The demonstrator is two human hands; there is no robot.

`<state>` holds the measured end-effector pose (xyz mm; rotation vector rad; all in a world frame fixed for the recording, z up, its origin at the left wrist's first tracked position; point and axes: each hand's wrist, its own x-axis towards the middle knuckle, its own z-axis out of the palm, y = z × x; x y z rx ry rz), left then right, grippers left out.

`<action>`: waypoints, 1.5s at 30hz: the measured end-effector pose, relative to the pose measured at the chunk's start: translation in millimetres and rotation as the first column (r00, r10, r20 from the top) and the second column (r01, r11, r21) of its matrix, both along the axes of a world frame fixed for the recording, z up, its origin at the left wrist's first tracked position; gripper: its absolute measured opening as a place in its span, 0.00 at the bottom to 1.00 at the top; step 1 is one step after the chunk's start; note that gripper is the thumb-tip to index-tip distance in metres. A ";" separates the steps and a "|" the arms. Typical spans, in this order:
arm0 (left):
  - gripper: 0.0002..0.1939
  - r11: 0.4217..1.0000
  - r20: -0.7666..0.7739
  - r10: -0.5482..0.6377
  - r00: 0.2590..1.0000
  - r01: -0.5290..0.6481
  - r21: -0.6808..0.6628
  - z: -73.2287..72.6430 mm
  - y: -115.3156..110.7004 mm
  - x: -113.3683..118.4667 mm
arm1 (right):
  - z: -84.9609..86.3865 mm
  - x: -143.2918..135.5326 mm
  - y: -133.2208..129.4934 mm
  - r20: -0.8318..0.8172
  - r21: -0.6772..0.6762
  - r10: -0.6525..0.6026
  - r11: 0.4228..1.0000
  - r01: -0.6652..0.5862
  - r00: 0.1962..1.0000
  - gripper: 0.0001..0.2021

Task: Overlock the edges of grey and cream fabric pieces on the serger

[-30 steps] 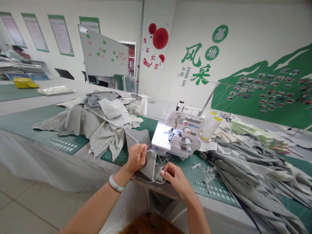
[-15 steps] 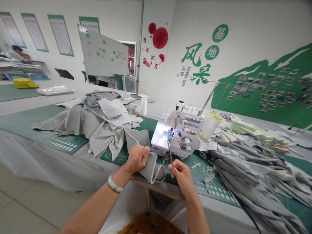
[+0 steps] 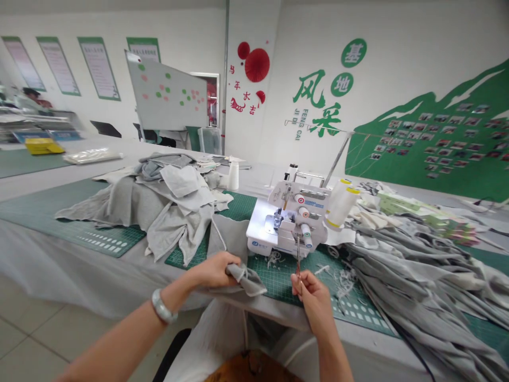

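At the table's front edge my left hand [image 3: 218, 269] is closed on a grey cloth piece [image 3: 228, 236] with a pale stitched edge; one folded corner sticks out past the fingers. My right hand [image 3: 312, 292] pinches slim metal tweezers [image 3: 298, 265], whose tips point up toward the front of a white overlock sewing machine [image 3: 260, 231]. The machine's lamp lights its needle area. White thread cones [image 3: 344, 204] stand at its right side. Nothing joins the cloth to the needle area that I can see.
Grey and white cloth pieces [image 3: 135, 196] lie heaped at left. A larger grey fabric pile [image 3: 413, 276] covers the right side. Thread scraps [image 3: 344, 284] lie on the green cutting mat [image 3: 278, 278]. A person [image 3: 34, 101] sits far back left.
My left hand has shifted slightly left and down, turning the cloth so its corner folds over. My right hand has moved right and down, taking the tweezers away from the needle area.
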<state>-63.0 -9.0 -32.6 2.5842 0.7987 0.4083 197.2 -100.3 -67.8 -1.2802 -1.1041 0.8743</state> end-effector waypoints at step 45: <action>0.18 0.705 0.181 0.454 0.872 -0.476 0.525 -61.3 -11.4 22.5 | 24.8 63.8 -4.6 0.922 -0.151 -0.115 0.773 0.616 0.370 0.14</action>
